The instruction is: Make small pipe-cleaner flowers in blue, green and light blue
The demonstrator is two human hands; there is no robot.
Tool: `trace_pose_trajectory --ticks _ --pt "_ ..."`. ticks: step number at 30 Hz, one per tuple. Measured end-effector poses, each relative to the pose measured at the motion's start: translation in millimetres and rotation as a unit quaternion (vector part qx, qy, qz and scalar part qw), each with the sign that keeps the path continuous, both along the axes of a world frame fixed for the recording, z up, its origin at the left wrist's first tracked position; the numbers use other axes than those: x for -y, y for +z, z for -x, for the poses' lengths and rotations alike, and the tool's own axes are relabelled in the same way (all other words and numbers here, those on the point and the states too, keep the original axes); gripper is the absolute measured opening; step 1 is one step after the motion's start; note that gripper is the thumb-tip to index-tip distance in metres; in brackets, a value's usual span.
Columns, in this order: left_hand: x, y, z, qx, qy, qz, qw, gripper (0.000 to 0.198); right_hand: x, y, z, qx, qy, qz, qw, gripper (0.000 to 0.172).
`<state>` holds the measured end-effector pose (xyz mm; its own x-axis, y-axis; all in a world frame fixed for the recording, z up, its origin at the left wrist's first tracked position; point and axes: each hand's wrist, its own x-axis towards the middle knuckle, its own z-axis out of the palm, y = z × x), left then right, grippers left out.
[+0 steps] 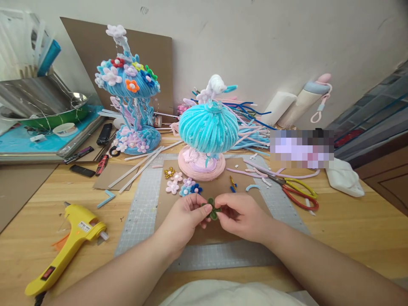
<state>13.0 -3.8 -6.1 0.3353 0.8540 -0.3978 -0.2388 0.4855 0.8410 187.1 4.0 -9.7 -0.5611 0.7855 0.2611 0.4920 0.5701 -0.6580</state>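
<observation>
A pale cloth (232, 295) lies nearest the camera, well in front of the turquoise dome (208, 129). Straight out from the dome, on its near side, both hands meet over one green flower (213, 215). The left hand (188, 214) pinches it from the left, thumb on top; the right hand (245, 216) has its thumb and fingertips closed at the flower's right edge. The flower sits between the two grips, neither hand clearly nearer; it is roundish, and I can make out no long axis.

Counted around the dome: six loose flowers (172, 187) in a cluster on the cardboard (219, 187), in front and to its left; one glue gun (73, 242), further left and nearer the camera; one pair of scissors (285, 183) to its right; one flower-covered blue ornament (132, 85) behind it to the left.
</observation>
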Motion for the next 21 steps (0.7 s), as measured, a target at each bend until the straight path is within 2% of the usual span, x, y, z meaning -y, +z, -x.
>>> trace_pose_trajectory --ticks 5,11,21 --pt "-0.3 1.0 -0.6 -0.012 -0.005 -0.016 1.000 0.026 4.8 -2.3 1.3 -0.027 -0.023 0.061 0.997 0.012" --pt "-1.7 1.5 -0.9 -0.038 -0.011 -0.052 0.998 0.030 3.0 -2.1 1.7 -0.031 -0.032 0.088 0.995 0.012" --pt "-2.9 -0.5 -1.5 -0.058 -0.022 -0.025 0.998 0.034 0.9 -3.1 5.2 -0.037 -0.049 0.108 0.992 0.012"
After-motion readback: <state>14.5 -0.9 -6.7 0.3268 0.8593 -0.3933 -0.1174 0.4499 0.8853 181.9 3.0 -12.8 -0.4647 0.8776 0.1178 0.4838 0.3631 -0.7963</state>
